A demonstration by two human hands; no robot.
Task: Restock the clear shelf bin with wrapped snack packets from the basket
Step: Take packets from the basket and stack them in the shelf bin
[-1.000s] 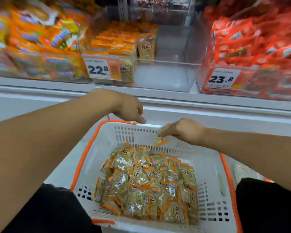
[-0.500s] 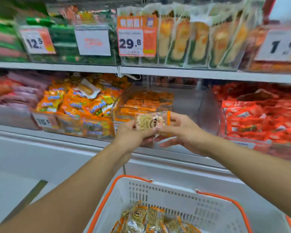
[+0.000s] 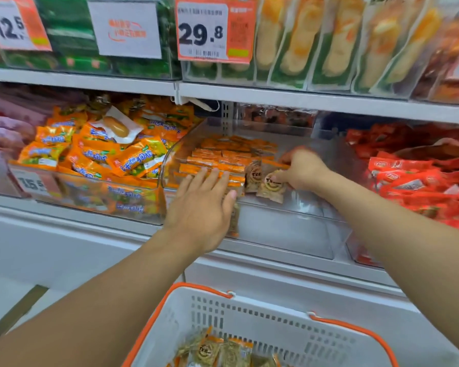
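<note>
Clear bin (image 3: 289, 229): right hand (image 3: 300, 170) pinches a packet (image 3: 272, 185) over its front rim; left hand (image 3: 202, 207), fingers spread, steadies the row. Best stand it upright beside its neighbours. Basket (image 3: 249, 316) waits near.

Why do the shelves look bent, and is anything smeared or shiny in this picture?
Head view: the wide lens bows the white shelf edge; the right hand pinching a round-biscuit packet is slightly motion-blurred; the clear plastic bin shows pale glare; the open left hand looks sharper.
</note>
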